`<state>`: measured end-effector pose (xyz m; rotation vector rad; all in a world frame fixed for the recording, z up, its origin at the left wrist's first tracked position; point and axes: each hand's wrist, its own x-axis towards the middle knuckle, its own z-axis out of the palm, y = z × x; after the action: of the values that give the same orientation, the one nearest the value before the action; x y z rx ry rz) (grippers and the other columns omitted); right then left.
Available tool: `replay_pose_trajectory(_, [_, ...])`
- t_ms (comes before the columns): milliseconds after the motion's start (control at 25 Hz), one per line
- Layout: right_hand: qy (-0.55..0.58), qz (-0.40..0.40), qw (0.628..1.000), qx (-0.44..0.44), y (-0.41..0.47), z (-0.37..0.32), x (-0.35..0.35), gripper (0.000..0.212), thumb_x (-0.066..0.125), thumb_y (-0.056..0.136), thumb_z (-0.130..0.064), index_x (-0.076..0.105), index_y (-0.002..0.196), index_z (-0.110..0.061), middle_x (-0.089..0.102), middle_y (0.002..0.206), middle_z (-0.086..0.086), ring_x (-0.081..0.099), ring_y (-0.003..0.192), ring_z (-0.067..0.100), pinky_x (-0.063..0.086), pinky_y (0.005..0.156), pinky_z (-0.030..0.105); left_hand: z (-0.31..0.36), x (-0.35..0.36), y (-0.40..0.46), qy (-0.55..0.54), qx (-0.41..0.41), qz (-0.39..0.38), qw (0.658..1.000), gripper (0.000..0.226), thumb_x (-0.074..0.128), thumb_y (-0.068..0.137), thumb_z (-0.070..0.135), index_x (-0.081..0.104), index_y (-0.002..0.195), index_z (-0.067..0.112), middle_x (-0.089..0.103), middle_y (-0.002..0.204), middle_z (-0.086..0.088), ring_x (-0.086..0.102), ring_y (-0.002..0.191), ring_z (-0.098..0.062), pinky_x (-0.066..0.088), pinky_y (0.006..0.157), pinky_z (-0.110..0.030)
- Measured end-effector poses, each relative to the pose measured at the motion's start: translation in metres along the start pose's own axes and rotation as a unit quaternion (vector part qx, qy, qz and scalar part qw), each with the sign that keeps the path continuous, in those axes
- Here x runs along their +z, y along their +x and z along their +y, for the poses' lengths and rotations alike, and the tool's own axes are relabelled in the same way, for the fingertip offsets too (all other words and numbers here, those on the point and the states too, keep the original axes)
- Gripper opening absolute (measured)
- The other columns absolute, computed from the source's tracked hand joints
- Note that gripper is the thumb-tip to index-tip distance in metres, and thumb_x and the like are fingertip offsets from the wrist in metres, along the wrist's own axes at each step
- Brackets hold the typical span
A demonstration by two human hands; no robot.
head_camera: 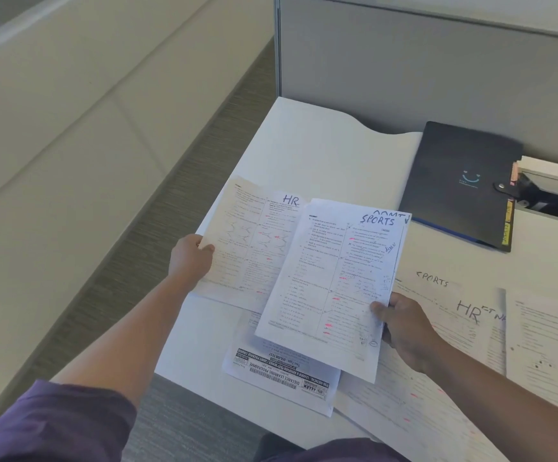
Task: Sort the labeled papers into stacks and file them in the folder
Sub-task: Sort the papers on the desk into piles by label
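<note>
From the head camera I read the left hand (191,258) first. Its thumb lies on top of the HR sheet (254,241) at that sheet's left edge and the fingers curl beneath, a narrow pinch on the paper. The HR sheet extends to the right of this grip, held above the desk (317,148), with its right portion tucked under the next sheet.

To the right, the SPORTS sheet (334,285) lies on top, overlapping the HR sheet. A second sheet sits directly behind it; only clipped blue lettering shows above its top edge. I cannot read that label.

The right hand (404,331) pinches the lower right edge of the SPORTS sheet, thumb on the printed face, fingers closed behind. I cannot tell whether this grip also takes the sheet behind.

Below both grips a printed sheet with a barcode header (281,378) lies flat on the desk. Right of the right hand, loose papers (464,315) marked SPORTS and HR lie spread out. Beyond them, up and right of that grip, the black folder (461,181) lies closed.
</note>
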<state>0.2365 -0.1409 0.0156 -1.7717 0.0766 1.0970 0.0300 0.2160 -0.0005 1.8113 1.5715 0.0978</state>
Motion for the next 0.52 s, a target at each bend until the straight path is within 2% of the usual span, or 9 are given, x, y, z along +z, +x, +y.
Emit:
replay_pose_trajectory(40, [0.006, -0.009, 1.000, -0.002, 0.000, -0.001, 0.003, 0.021, 0.054, 0.106, -0.010, 0.072, 0.116, -0.014, 0.079, 0.113, -0.001, 0.074, 0.104, 0.024, 0.061, 0.078, 0.036, 0.001, 0.000, -0.006, 0.033, 0.013, 0.034, 0.999, 0.037, 0.064, 0.101, 0.034, 0.061, 0.133, 0.016, 0.065, 0.125, -0.005, 0.062, 0.109, -0.030, 0.052, 0.086, -0.042])
replay_pose_trajectory(80, [0.010, -0.018, 1.000, -0.004, 0.000, -0.004, 0.006, 0.021, 0.054, 0.106, -0.009, 0.072, 0.117, -0.014, 0.079, 0.113, -0.001, 0.074, 0.105, 0.024, 0.061, 0.081, 0.037, 0.001, 0.000, -0.014, 0.058, 0.034, 0.068, 0.995, 0.051, 0.066, 0.100, 0.042, 0.055, 0.143, 0.017, 0.060, 0.138, -0.005, 0.055, 0.125, -0.033, 0.050, 0.096, -0.047])
replay_pose_trajectory(120, [0.012, -0.028, 1.000, -0.007, 0.000, -0.007, 0.010, 0.022, 0.054, 0.106, -0.009, 0.072, 0.117, -0.015, 0.079, 0.112, -0.002, 0.074, 0.105, 0.024, 0.061, 0.083, 0.038, 0.003, 0.001, -0.023, 0.052, 0.065, 0.079, 0.993, 0.058, 0.066, 0.098, 0.049, 0.053, 0.145, 0.018, 0.058, 0.140, -0.003, 0.050, 0.131, -0.033, 0.047, 0.101, -0.049])
replay_pose_trajectory(160, [0.012, -0.037, 0.999, -0.010, 0.000, -0.009, 0.014, 0.022, 0.054, 0.106, -0.009, 0.072, 0.117, -0.015, 0.079, 0.111, -0.002, 0.074, 0.104, 0.024, 0.061, 0.083, 0.039, 0.006, 0.003, -0.034, 0.010, 0.092, 0.043, 0.995, 0.062, 0.067, 0.096, 0.055, 0.055, 0.144, 0.018, 0.061, 0.133, 0.002, 0.052, 0.129, -0.029, 0.047, 0.101, -0.046])
replay_pose_trajectory(200, [0.012, -0.044, 0.999, -0.012, 0.000, -0.012, 0.019, 0.022, 0.054, 0.106, -0.008, 0.072, 0.115, -0.016, 0.080, 0.109, -0.003, 0.075, 0.103, 0.023, 0.061, 0.082, 0.038, 0.009, 0.006, -0.045, -0.056, 0.092, -0.028, 0.994, 0.064, 0.068, 0.094, 0.059, 0.057, 0.142, 0.018, 0.065, 0.124, 0.008, 0.058, 0.122, -0.024, 0.048, 0.097, -0.041])
replay_pose_trajectory(280, [0.015, -0.056, 0.998, -0.015, -0.001, -0.018, 0.030, 0.021, 0.055, 0.106, -0.008, 0.073, 0.112, -0.016, 0.080, 0.106, -0.002, 0.075, 0.101, 0.022, 0.062, 0.079, 0.036, 0.014, 0.011, -0.065, -0.169, 0.032, -0.173, 0.970, 0.065, 0.071, 0.092, 0.057, 0.059, 0.140, 0.014, 0.072, 0.116, 0.007, 0.068, 0.108, -0.018, 0.054, 0.093, -0.036])
replay_pose_trajectory(360, [0.020, -0.076, 0.997, -0.020, -0.003, -0.021, 0.042, 0.020, 0.056, 0.105, -0.008, 0.073, 0.112, -0.016, 0.080, 0.108, 0.000, 0.076, 0.099, 0.022, 0.062, 0.078, 0.036, 0.010, 0.015, -0.076, -0.241, -0.016, -0.229, 0.943, 0.050, 0.076, 0.094, 0.042, 0.064, 0.132, 0.011, 0.079, 0.112, -0.006, 0.075, 0.101, -0.023, 0.059, 0.095, -0.043])
replay_pose_trajectory(440, [0.021, -0.098, 0.995, -0.025, -0.006, -0.022, 0.053, 0.019, 0.057, 0.105, -0.009, 0.074, 0.112, -0.015, 0.080, 0.109, 0.002, 0.077, 0.099, 0.022, 0.062, 0.080, 0.037, 0.003, 0.015, -0.082, -0.275, -0.031, -0.214, 0.937, 0.024, 0.076, 0.096, 0.026, 0.071, 0.115, 0.011, 0.081, 0.106, -0.009, 0.078, 0.098, -0.029, 0.060, 0.096, -0.052])
replay_pose_trajectory(520, [0.021, -0.120, 0.992, -0.025, -0.009, -0.019, 0.063, 0.017, 0.060, 0.103, -0.009, 0.073, 0.113, -0.013, 0.080, 0.109, 0.005, 0.077, 0.099, 0.024, 0.063, 0.085, 0.040, -0.006, 0.010, -0.083, -0.283, -0.038, -0.184, 0.941, 0.010, 0.074, 0.098, 0.018, 0.073, 0.104, 0.011, 0.081, 0.104, -0.011, 0.079, 0.093, -0.030, 0.063, 0.090, -0.051])
